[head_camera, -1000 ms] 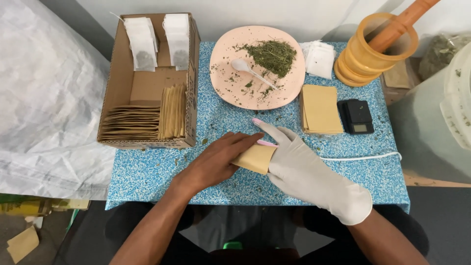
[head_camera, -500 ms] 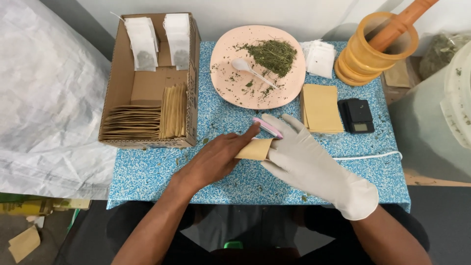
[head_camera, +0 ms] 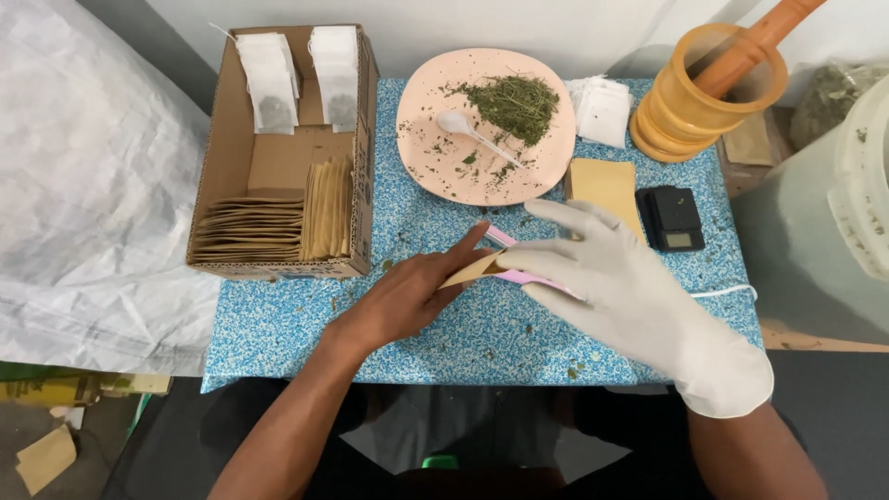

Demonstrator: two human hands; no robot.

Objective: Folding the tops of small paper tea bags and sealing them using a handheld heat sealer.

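Note:
My bare left hand [head_camera: 407, 296] grips a small brown paper envelope [head_camera: 470, 270] by its lower edge, just above the blue speckled table [head_camera: 296, 324]. My right hand [head_camera: 616, 278], in a white glove, holds the envelope's other side with fingers spread; a thin pink strip [head_camera: 532, 275] lies under its fingers against the envelope. Behind the hands sits a pink plate [head_camera: 435, 157] with a heap of dried green herb [head_camera: 514, 100] and a white spoon [head_camera: 468, 131].
A cardboard box [head_camera: 366, 167] at the left holds stacked brown envelopes and white tea bags. A pile of brown envelopes [head_camera: 607, 185], a small black scale [head_camera: 674, 218], loose white tea bags [head_camera: 602, 109] and a yellow mortar with a wooden pestle [head_camera: 708, 93] stand at the right.
Both hands have lifted the envelope slightly and tilted it; the gloved right hand has spread its fingers over it and moved a little toward the plate.

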